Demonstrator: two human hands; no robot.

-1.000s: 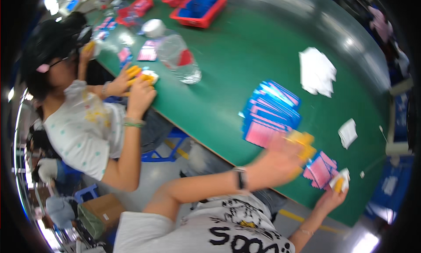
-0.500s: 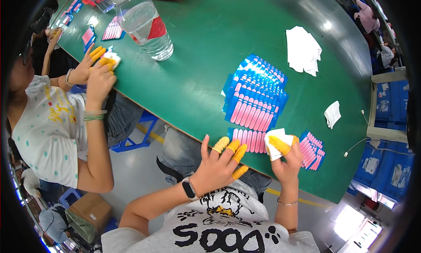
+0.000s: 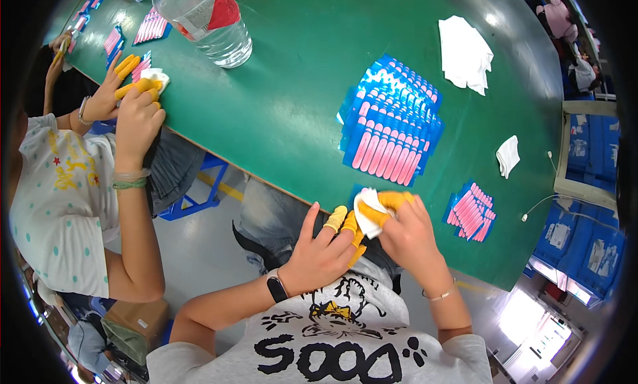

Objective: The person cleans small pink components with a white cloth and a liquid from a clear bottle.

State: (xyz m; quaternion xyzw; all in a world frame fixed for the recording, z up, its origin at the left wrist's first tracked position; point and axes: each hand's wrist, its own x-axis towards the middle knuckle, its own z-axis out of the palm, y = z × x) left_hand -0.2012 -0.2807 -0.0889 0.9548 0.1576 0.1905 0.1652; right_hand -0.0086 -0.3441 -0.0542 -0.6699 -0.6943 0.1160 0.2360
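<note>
My right hand (image 3: 412, 238), with yellow finger cots, pinches a folded white cloth (image 3: 367, 218) at the table's near edge. Under and beside the cloth, a bit of a blue sheet (image 3: 359, 188) shows; the rest is hidden by my hands. Stretched out at that edge, the fingers of my left hand (image 3: 318, 256) wear yellow cots, their tips beside the cloth. Just beyond lies a fanned stack of blue sheets with pink strips (image 3: 389, 144). Right of my right hand is a smaller pile of similar sheets (image 3: 472, 212).
Two white cloth pieces, a larger stack (image 3: 465, 55) and a small one (image 3: 508, 156), lie on the green table (image 3: 286, 111). A large water bottle (image 3: 222, 31) stands at the far left. A co-worker's hands (image 3: 136, 111) hold a white cloth at the left edge.
My right hand has swept the white cloth left, from the sheet's right end toward my left fingertips. The near sheet, plainly seen before, is now mostly covered. My view has shifted slightly.
</note>
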